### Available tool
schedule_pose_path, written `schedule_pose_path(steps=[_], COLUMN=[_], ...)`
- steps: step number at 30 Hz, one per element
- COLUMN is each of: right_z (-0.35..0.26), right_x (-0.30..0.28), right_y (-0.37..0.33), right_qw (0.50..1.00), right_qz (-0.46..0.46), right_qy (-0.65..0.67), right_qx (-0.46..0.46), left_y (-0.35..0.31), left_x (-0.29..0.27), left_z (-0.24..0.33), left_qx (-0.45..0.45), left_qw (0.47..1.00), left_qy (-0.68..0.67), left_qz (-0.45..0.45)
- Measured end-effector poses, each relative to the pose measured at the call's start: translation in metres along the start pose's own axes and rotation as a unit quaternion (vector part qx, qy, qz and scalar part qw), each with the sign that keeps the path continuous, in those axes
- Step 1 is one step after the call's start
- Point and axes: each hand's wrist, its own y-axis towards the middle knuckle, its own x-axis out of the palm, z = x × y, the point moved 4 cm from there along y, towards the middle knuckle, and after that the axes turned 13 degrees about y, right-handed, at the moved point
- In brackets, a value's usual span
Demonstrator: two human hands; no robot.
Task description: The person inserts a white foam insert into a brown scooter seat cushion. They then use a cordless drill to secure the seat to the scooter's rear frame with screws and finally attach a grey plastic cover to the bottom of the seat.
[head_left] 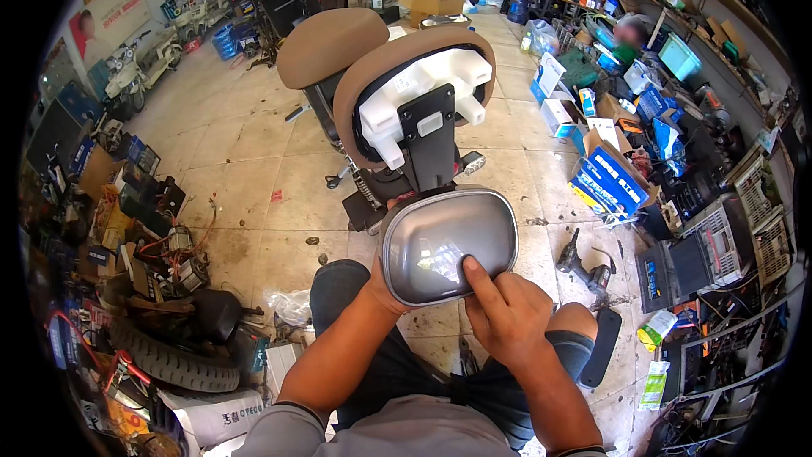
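Observation:
A glossy grey plastic cover (448, 233), a rounded rectangle with a dark rim, is held above my lap. My left hand (385, 288) is closed on its left edge, with most of the fingers hidden behind it. My right hand (512, 313) is at the lower right edge; its index fingertip rests on the shiny face, the other fingers are curled and the thumb is hidden. Just beyond is an electric scooter with a brown seat (330, 42) and a brown padded backrest (355, 97). White plastic pieces (402, 93) and a black metal bracket (428, 118) show on the backrest's rear.
A cordless drill (585, 267) lies on the tiled floor at right, near an open toolbox (706, 245). Pliers (467, 357) are between my legs. A tyre (173, 360) and loose parts crowd the left; boxes (611, 182) and shelves line the right. Someone sits far back.

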Motion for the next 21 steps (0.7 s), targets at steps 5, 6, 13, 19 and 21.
schedule_pose_path(steps=[5,6,13,19,21], right_z=[0.002,0.002,0.032,0.051,0.058], right_x=[-0.003,-0.004,0.001,-0.007,-0.016], right_y=[0.001,0.0,-0.006,0.0,0.008], right_qw=[0.975,0.958,0.783,0.682,0.691], right_qz=[-0.016,-0.019,0.046,0.021,0.042], right_qy=[0.169,0.218,0.462,0.622,0.63], right_qx=[0.143,0.186,0.414,0.385,0.353], left_y=[-0.001,-0.002,-0.013,-0.016,-0.021], left_x=[-0.002,0.0,0.039,0.059,0.068], left_z=[0.001,0.001,-0.001,0.005,0.019], left_qx=[0.002,-0.005,-0.021,-0.095,-0.018], left_qw=[0.994,0.994,0.976,0.951,0.939], left_qy=[0.081,0.091,0.202,0.291,0.34], left_qz=[0.074,0.067,-0.077,0.028,0.058])
